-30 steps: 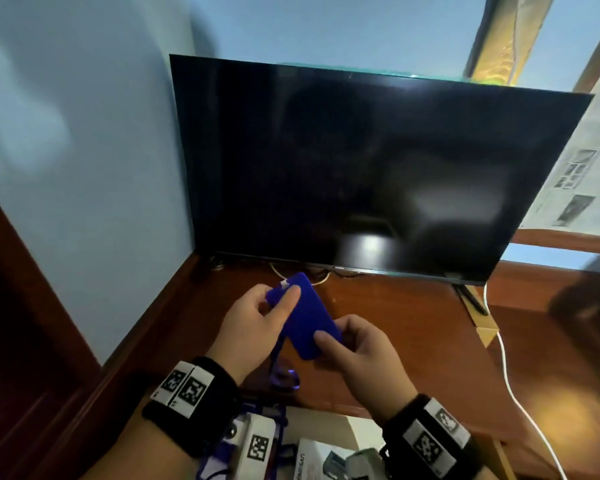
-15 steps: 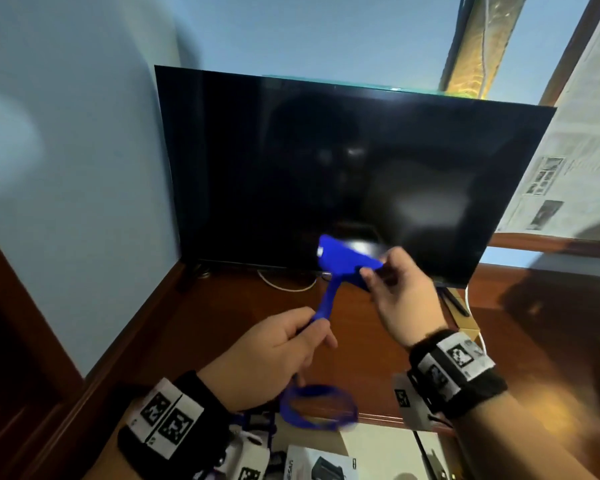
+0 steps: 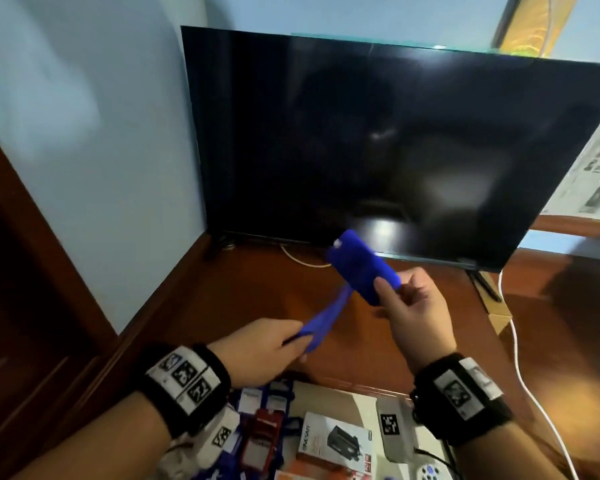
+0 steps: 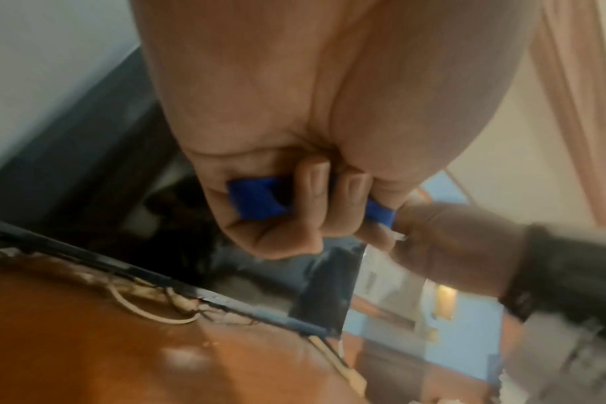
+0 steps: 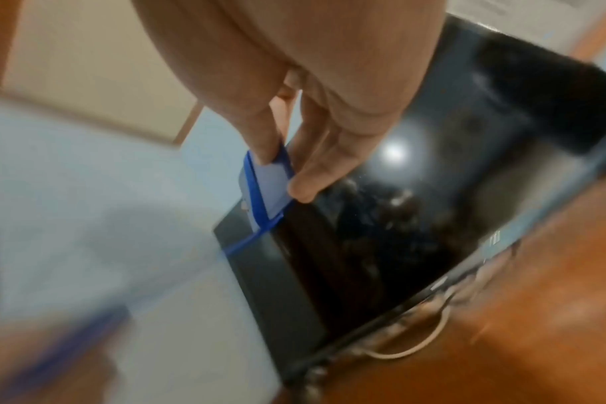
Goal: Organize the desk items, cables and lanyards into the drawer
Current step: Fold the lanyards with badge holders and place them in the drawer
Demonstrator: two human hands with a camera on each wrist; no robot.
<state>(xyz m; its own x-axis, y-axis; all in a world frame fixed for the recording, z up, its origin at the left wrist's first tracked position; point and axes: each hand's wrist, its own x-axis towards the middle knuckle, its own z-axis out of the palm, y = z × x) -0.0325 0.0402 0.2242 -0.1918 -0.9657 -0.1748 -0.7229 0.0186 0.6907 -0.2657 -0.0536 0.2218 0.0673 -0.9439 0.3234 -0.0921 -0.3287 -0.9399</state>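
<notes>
You have the blue lanyard stretched in the air between your two hands, above the near half of the wooden surface (image 3: 222, 306) and in front of the dark screen (image 3: 395, 150). Your right hand (image 3: 414, 313) has its grip closed on the lower corner of the blue card holder (image 3: 361, 265), thumb on one face and fingers behind it. Your left hand (image 3: 260, 351) is curled tight around the blue strap (image 3: 326, 315), which runs taut up to the holder.

The likeliest trouble is that pinch on the right. It sits on one corner only, so if you keep pulling the strap tight, the holder could twist out of your fingers and drop onto the surface or behind the near edge.

Pulling hard also loads the small pale clip (image 3: 336, 242) at the holder's top end; I cannot tell how firmly it is fixed, and it might pop loose.

The holder is close to the screen's lower edge. A wide swing while folding could strike the glass, or catch the white cable (image 3: 302, 259) that loops under it.

The open drawer (image 3: 329, 393) below the near edge already holds badges, a small box (image 3: 336, 441) and other bits. A loosely bunched strap will probably spring open there and tangle with them, so gather it snugly before lowering it.
</notes>
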